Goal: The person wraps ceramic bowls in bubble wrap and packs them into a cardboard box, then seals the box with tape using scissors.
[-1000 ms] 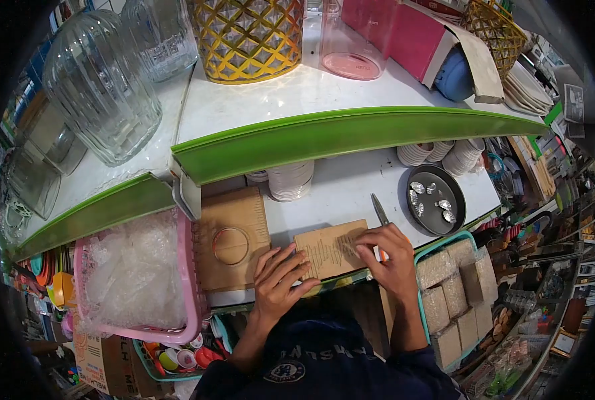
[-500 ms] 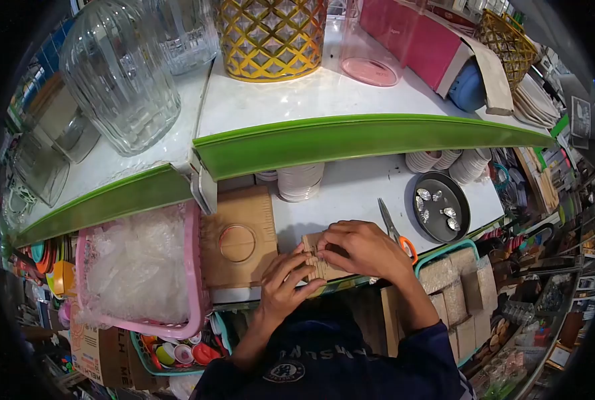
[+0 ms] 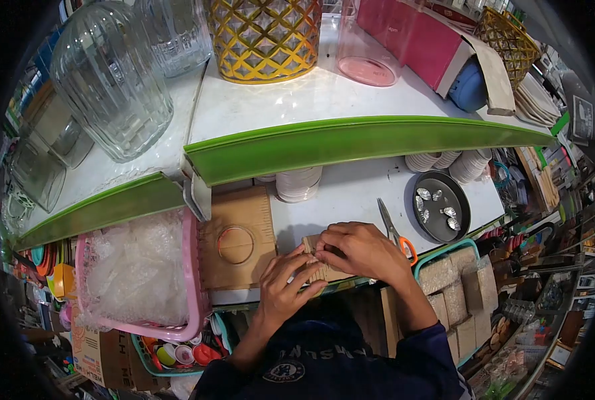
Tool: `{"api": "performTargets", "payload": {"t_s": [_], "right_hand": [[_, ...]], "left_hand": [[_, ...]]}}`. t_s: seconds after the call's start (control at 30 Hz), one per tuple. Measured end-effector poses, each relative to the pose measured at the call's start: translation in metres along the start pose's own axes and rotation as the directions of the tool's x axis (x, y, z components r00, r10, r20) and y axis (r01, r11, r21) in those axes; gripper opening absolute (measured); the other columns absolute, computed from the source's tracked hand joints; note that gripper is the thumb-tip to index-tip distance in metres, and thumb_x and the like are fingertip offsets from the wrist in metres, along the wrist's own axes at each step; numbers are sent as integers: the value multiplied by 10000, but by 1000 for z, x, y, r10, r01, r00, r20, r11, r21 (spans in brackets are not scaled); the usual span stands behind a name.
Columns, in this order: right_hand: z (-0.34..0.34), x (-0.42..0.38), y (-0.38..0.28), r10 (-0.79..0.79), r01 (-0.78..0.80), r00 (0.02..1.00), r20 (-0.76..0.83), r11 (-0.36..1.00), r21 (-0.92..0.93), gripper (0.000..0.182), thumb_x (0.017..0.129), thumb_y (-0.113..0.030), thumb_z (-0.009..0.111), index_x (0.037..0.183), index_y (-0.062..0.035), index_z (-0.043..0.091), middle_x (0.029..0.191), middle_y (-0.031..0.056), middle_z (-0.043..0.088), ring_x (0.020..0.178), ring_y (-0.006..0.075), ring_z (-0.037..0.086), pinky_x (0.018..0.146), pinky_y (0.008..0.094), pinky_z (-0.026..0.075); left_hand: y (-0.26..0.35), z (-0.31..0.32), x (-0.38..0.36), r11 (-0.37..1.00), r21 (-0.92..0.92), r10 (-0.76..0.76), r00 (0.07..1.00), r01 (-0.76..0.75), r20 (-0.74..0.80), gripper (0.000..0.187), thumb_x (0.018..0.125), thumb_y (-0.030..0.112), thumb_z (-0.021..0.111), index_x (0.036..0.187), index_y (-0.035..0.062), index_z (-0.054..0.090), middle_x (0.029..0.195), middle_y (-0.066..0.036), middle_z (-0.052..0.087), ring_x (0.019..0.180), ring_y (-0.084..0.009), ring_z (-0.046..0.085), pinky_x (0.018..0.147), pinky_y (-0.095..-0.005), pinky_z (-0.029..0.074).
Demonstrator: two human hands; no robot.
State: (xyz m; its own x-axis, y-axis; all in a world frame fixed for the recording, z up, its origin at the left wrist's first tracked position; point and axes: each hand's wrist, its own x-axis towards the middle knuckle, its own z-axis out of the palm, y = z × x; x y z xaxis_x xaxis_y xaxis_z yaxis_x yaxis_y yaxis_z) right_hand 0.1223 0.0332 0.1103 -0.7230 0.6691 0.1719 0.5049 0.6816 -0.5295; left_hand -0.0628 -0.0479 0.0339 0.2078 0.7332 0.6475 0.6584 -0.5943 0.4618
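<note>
A small piece of brown cardboard (image 3: 336, 274) lies at the front edge of the white shelf, under both hands. My left hand (image 3: 288, 283) grips its left end, with the fingers over the top and the thumb held out to the right. My right hand (image 3: 367, 252) is closed, its thumb and fingertips pinched together on the cardboard's upper side. Anything small between those fingertips is hidden. Right of the hands lie scissors (image 3: 396, 233) with orange handles. A dark round pan (image 3: 461, 200) holding several shiny foil-like pieces (image 3: 449, 213) stands beyond them.
On the left, a flat cardboard sheet (image 3: 261, 227) carries a thin ring-shaped band (image 3: 252, 245), beside a pink basket (image 3: 196, 293) of clear plastic. A green-edged upper shelf (image 3: 357, 139) holds glass jars (image 3: 114, 87). Wrapped blocks fill a teal basket (image 3: 444, 252) at right.
My hands keep nearly the same hold on the cardboard, with only slight finger movement. The view has shifted a little, so the upper shelf's jars sit slightly further left.
</note>
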Motion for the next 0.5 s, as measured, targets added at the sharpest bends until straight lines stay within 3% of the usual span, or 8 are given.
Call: {"api": "performTargets", "payload": {"t_s": [0.07,0.17,0.5], "right_hand": [[0,0,0,-3,3,1000,6,1000,-8,176,887,-230,605,916,-56,608,846,101,639,782,339,638,680,435,515],[3,1,-2,-5,4,998,-61,1000,-16,153,829,-193,676,870,-49,650,793,98,637,727,321,635,655,400,512],[7,-2,0,60,-61,994,-91,998,-4,172,786,-227,719,878,-82,714,743,64,663,628,261,652,604,348,526]], "left_hand": [[2,1,-1,997,-41,-73,997,73,11,361,653,236,835,964,86,731,1041,-75,662,1096,-286,615,892,-412,483],[2,1,-1,997,-37,-66,998,66,0,346,655,235,835,946,80,730,1042,-77,661,1084,-289,618,892,-411,484],[2,2,-1,996,-54,-65,998,64,-17,307,656,223,837,907,84,729,1036,-77,664,1096,-282,615,891,-412,484]]}}
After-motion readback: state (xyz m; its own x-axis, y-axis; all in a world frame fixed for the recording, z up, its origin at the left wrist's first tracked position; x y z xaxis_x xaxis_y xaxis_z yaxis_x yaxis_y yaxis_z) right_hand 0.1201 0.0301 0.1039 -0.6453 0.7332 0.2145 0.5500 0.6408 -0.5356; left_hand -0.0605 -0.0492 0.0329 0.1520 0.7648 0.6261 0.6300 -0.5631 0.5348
